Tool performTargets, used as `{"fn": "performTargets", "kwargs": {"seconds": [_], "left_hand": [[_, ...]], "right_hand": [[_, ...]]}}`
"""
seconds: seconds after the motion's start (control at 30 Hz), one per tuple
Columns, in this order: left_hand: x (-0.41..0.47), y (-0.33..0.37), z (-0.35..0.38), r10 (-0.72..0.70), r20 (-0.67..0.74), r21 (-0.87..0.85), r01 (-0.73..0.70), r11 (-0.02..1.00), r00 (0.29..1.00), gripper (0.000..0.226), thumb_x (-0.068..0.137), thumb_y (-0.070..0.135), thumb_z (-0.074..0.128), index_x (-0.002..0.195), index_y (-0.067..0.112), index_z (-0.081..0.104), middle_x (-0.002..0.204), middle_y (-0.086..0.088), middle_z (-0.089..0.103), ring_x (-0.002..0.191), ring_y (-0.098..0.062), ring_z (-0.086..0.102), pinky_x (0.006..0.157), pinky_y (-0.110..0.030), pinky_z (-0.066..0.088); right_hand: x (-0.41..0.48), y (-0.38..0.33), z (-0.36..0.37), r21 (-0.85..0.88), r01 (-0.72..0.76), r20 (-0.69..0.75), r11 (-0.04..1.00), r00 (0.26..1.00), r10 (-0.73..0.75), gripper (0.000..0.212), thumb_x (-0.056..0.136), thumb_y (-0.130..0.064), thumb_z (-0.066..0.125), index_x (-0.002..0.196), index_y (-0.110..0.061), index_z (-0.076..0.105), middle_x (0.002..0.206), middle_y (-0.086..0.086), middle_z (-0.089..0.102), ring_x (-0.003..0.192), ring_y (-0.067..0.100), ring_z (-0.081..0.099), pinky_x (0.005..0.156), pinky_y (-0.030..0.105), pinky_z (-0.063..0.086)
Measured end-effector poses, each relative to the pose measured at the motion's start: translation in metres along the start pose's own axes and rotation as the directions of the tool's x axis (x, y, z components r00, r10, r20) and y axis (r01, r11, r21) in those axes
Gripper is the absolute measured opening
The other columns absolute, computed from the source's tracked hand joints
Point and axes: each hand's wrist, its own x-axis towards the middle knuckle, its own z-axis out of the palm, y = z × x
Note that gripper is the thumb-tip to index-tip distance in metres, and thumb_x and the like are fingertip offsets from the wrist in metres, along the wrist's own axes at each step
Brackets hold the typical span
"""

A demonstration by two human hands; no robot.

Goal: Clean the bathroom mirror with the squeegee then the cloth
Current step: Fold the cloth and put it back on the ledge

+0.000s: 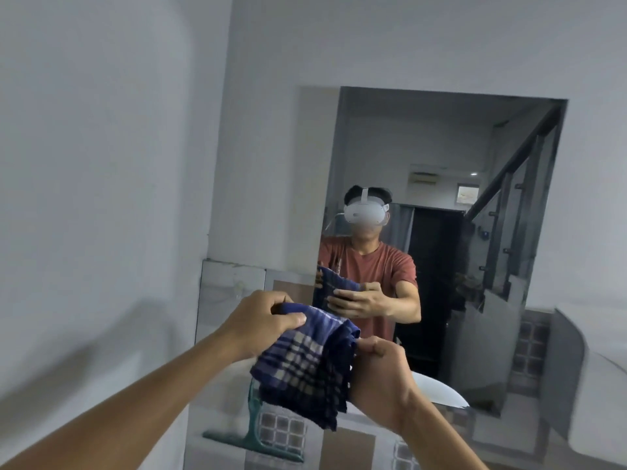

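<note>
A blue and white checked cloth (pixel 307 361) hangs folded between my two hands in front of the wall mirror (pixel 437 157). My left hand (pixel 263 322) pinches its upper left edge with thumb and fingers. My right hand (pixel 380 374) grips its right side in a curled fist. Below the cloth, a green squeegee (pixel 252 435) stands by the tiled wall with its blade down; the cloth hides its handle top. The mirror reflects a person holding the same cloth.
A white wall (pixel 101 164) runs close along the left. A white basin (pixel 437 390) sits under the mirror, behind my right hand. Patterned tiles (pixel 281 432) cover the lower wall. A white ledge (pixel 597 385) lies at the right.
</note>
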Motion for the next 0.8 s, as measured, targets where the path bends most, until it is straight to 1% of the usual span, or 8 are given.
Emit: {"fn": "performTargets", "kwargs": {"seconds": [0.07,0.13,0.2,0.3,0.43,0.53,0.63,0.8], "left_hand": [[0.0,-0.002,-0.012,0.001,-0.048,0.038,0.001,0.999,0.999,0.031,0.091,0.027,0.07,0.064,0.023,0.057,0.053,0.012,0.053,0.053,-0.006,0.049,0.06,-0.024,0.04],[0.0,-0.006,-0.026,-0.001,-0.077,0.074,0.007,0.997,0.997,0.03,0.091,0.029,0.07,0.066,0.019,0.057,0.058,0.009,0.057,0.057,-0.009,0.054,0.062,-0.028,0.043],[0.001,-0.012,-0.038,-0.009,-0.078,0.089,0.016,0.996,0.997,0.025,0.091,0.031,0.069,0.073,0.016,0.061,0.066,0.003,0.063,0.064,-0.015,0.06,0.069,-0.036,0.049],[0.0,-0.029,-0.057,-0.023,-0.062,0.08,0.028,0.996,0.998,0.007,0.094,0.028,0.068,0.09,0.024,0.064,0.088,0.003,0.071,0.085,-0.018,0.068,0.081,-0.038,0.056],[0.003,-0.057,-0.074,-0.027,-0.135,0.107,0.042,0.993,0.99,0.017,0.094,0.017,0.069,0.093,0.03,0.057,0.093,0.005,0.069,0.089,-0.015,0.068,0.082,-0.034,0.059],[0.016,-0.066,-0.085,0.041,-0.257,0.127,-0.008,0.992,0.966,0.024,0.094,0.009,0.064,0.088,0.03,0.056,0.086,0.007,0.068,0.078,-0.012,0.065,0.069,-0.024,0.05],[0.039,-0.07,-0.099,0.132,-0.375,0.207,-0.056,0.977,0.918,0.027,0.094,0.006,0.062,0.089,0.032,0.056,0.093,0.009,0.065,0.083,-0.006,0.06,0.065,-0.018,0.04],[0.078,-0.083,-0.116,0.231,-0.424,0.375,-0.062,0.925,0.876,0.026,0.094,0.005,0.058,0.092,0.031,0.057,0.099,0.011,0.057,0.087,-0.005,0.058,0.069,-0.015,0.042]], "right_hand": [[0.001,0.002,0.01,-0.135,0.072,0.077,0.988,0.995,-0.062,0.045,0.093,-0.029,0.051,0.133,-0.011,0.063,0.123,0.018,0.066,0.109,0.04,0.06,0.097,0.051,0.049],[0.007,0.005,0.022,-0.348,0.235,0.089,0.907,0.972,-0.218,0.033,0.095,-0.021,0.064,0.128,-0.027,0.063,0.118,0.012,0.072,0.108,0.034,0.068,0.096,0.05,0.054],[0.018,0.006,0.035,-0.543,0.37,0.106,0.754,0.921,-0.375,0.045,0.091,-0.001,0.068,0.126,-0.029,0.059,0.112,0.004,0.074,0.103,0.024,0.071,0.093,0.044,0.058],[0.038,0.005,0.054,-0.741,0.446,0.188,0.503,0.855,-0.483,0.043,0.09,0.003,0.065,0.118,-0.029,0.064,0.107,-0.008,0.073,0.101,0.011,0.069,0.092,0.036,0.057],[0.075,0.0,0.073,-0.824,0.423,0.217,0.376,0.85,-0.48,0.037,0.09,-0.004,0.066,0.112,-0.034,0.067,0.102,-0.01,0.074,0.098,0.007,0.069,0.09,0.034,0.058],[0.1,-0.007,0.09,-0.839,0.455,0.276,0.299,0.828,-0.488,0.04,0.093,-0.004,0.061,0.111,-0.041,0.061,0.106,-0.011,0.071,0.097,0.005,0.067,0.083,0.024,0.058],[0.128,-0.018,0.107,-0.855,0.492,0.353,0.164,0.783,-0.513,0.041,0.094,-0.003,0.057,0.104,-0.043,0.058,0.109,-0.009,0.066,0.097,0.002,0.062,0.079,0.014,0.05],[0.175,-0.033,0.125,-0.886,0.459,0.408,-0.058,0.714,-0.569,0.031,0.099,-0.007,0.05,0.109,-0.032,0.066,0.112,-0.006,0.055,0.091,0.004,0.055,0.074,0.008,0.045]]}}
